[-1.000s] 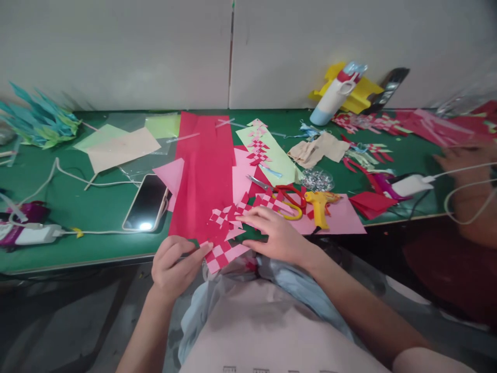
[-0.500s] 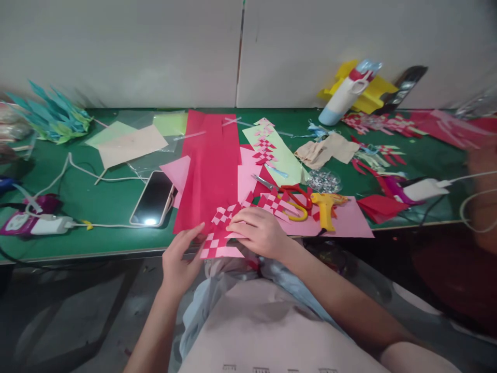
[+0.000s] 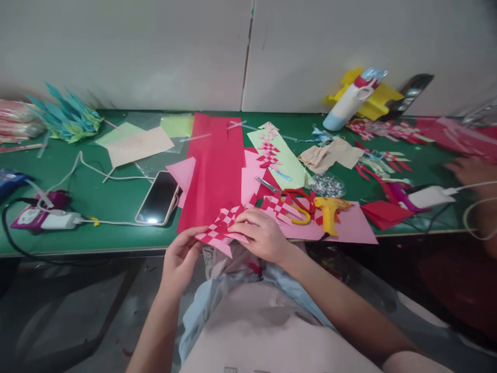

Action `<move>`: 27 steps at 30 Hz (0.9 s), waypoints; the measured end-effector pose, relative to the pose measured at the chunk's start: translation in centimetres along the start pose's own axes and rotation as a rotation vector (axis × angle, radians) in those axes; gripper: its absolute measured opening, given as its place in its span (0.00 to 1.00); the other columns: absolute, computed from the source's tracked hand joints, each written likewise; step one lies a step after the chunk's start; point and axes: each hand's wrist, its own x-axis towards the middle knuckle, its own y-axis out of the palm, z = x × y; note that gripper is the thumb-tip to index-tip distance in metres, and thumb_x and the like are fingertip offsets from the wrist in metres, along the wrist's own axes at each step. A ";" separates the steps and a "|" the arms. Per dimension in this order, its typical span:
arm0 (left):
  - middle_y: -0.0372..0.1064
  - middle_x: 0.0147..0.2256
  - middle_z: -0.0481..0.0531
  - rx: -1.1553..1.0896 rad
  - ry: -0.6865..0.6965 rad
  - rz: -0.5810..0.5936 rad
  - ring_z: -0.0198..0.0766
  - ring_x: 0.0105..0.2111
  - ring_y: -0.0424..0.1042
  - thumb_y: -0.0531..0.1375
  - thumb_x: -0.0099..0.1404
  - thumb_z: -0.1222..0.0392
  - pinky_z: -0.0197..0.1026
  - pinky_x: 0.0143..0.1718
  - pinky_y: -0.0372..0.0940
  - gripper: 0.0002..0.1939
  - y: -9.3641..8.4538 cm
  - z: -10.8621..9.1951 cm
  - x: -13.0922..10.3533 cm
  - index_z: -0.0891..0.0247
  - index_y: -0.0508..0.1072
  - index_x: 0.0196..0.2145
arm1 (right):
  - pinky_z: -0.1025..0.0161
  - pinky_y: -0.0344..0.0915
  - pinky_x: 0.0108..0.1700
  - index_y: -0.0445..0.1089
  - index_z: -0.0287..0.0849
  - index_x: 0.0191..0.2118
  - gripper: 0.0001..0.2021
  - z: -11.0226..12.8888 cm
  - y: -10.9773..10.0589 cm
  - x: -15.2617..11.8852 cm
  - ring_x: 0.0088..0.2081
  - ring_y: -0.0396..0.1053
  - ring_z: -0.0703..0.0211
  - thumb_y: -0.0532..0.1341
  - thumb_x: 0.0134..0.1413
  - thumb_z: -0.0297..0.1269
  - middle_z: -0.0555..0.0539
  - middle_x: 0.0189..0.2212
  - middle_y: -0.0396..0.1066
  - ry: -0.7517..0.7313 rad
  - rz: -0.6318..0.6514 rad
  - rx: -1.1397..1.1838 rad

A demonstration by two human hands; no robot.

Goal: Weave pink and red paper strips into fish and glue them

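Note:
A woven piece of red and pink paper strips (image 3: 220, 227) lies between my hands at the table's front edge, over a large red sheet (image 3: 217, 166). My left hand (image 3: 182, 255) pinches its left end between thumb and fingers. On the piece's right side, my right hand (image 3: 261, 233) has its fingers closed, partly covering the paper. A second checkered piece (image 3: 280, 206) rests just beyond my right hand, beside red and yellow-handled scissors (image 3: 301, 207). The yellow glue gun (image 3: 329, 215) stands out farther right on pink paper (image 3: 354, 228).
Left of the red sheet are a phone (image 3: 158, 199) and a white cable. A bag of small beads (image 3: 327, 185), a bottle (image 3: 349, 106) and finished woven strips (image 3: 268, 147) lie farther back. Another person's hand (image 3: 471, 171) is at the far right.
The woven piece has tilted and its lower end has shifted, its pink tip now pointing down. Another person's hand has come into view at right. The view has shifted slightly.

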 end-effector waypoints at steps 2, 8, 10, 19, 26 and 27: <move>0.76 0.41 0.56 0.085 0.012 0.028 0.42 0.42 0.74 0.58 0.63 0.53 0.42 0.43 0.69 0.13 -0.4 -0.1 -0.2 0.62 0.77 0.40 | 0.60 0.66 0.42 0.74 0.42 0.39 0.10 0.1 -0.1 -0.5 0.38 0.67 0.57 0.55 0.61 0.28 0.44 0.35 0.72 -0.048 0.037 -0.038; 0.77 0.32 0.54 0.187 -0.071 -0.052 0.39 0.33 0.75 0.65 0.56 0.52 0.39 0.35 0.70 0.11 -0.6 -0.2 0.5 0.64 0.77 0.32 | 0.59 0.66 0.44 0.74 0.38 0.43 0.13 -0.2 0.3 -0.8 0.41 0.66 0.56 0.52 0.62 0.26 0.43 0.37 0.73 -0.124 0.108 -0.182; 0.77 0.33 0.54 0.215 -0.073 -0.082 0.39 0.34 0.75 0.65 0.55 0.52 0.40 0.37 0.70 0.13 -0.7 -0.1 1.4 0.64 0.77 0.33 | 0.58 0.65 0.47 0.73 0.38 0.46 0.14 -0.6 0.6 -0.6 0.44 0.65 0.55 0.51 0.63 0.25 0.42 0.40 0.72 -0.093 0.125 -0.207; 0.76 0.36 0.54 0.614 -0.018 0.021 0.40 0.33 0.74 0.59 0.60 0.51 0.41 0.35 0.68 0.15 -2.6 0.4 4.5 0.63 0.76 0.39 | 0.55 0.64 0.48 0.71 0.38 0.44 0.12 -1.9 1.7 -0.5 0.46 0.63 0.52 0.52 0.61 0.24 0.41 0.39 0.68 0.022 0.290 -0.244; 0.76 0.36 0.53 0.811 0.028 0.122 0.39 0.32 0.73 0.56 0.62 0.52 0.39 0.33 0.66 0.14 -3.0 -0.5 5.0 0.61 0.75 0.40 | 0.57 0.63 0.47 0.71 0.37 0.43 0.10 -1.7 2.3 -0.4 0.44 0.62 0.53 0.53 0.61 0.26 0.42 0.39 0.69 0.049 0.309 -0.227; 0.76 0.36 0.53 0.812 0.034 0.128 0.39 0.32 0.73 0.56 0.62 0.52 0.39 0.34 0.66 0.14 -3.0 -0.5 5.1 0.61 0.75 0.40 | 0.57 0.63 0.47 0.72 0.37 0.43 0.10 -1.6 2.4 -0.4 0.44 0.62 0.53 0.54 0.61 0.26 0.42 0.39 0.69 0.056 0.312 -0.225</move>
